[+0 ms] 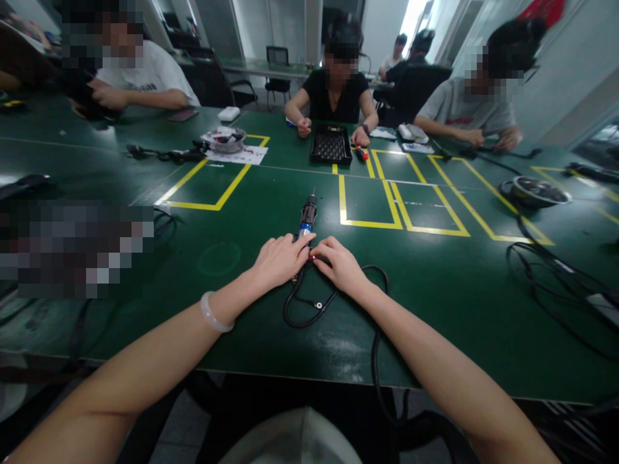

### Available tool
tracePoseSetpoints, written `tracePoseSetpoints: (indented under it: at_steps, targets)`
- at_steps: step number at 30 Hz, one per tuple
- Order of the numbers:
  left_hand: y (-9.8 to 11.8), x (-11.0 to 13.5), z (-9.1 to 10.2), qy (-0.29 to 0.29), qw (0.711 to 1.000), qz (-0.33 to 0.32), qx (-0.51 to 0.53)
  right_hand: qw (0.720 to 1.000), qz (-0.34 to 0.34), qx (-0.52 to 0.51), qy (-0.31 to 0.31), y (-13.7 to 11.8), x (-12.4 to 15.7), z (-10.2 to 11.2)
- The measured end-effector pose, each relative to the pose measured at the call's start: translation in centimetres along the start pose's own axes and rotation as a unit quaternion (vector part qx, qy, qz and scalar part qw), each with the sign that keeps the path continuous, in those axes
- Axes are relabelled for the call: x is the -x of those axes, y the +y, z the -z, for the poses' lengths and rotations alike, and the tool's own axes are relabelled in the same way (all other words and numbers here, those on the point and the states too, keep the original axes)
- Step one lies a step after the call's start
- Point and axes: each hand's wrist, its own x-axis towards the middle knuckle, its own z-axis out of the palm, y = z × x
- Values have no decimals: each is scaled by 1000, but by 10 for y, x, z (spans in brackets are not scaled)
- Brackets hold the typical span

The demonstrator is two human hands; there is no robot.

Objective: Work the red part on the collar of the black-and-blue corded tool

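An electric screwdriver (pixel 307 216) with a black body and a blue band lies on the green table (pixel 435 303), its tip pointing away from me. My left hand (pixel 280 259) rests on its near end, fingers curled over it. My right hand (pixel 340 263) meets it from the right, fingertips pinched on something small and reddish at the tool's base. The tool's black cable (pixel 309 303) loops on the table just below both hands and runs off the near edge. A white bracelet sits on my left wrist.
Yellow tape rectangles (pixel 382 203) mark the table beyond the tool. A black tray (pixel 331 145) lies in front of a person opposite. Other people sit at the far left and far right. More cables (pixel 541 270) and a round metal dish (pixel 534 190) lie to the right.
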Motion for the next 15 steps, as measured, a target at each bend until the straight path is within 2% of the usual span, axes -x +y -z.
tracePoseSetpoints:
  at_steps: [15]
  targets:
    - [-2,2,5,-22,1000,1,2,999,-18,-42,10,-5,4,-1]
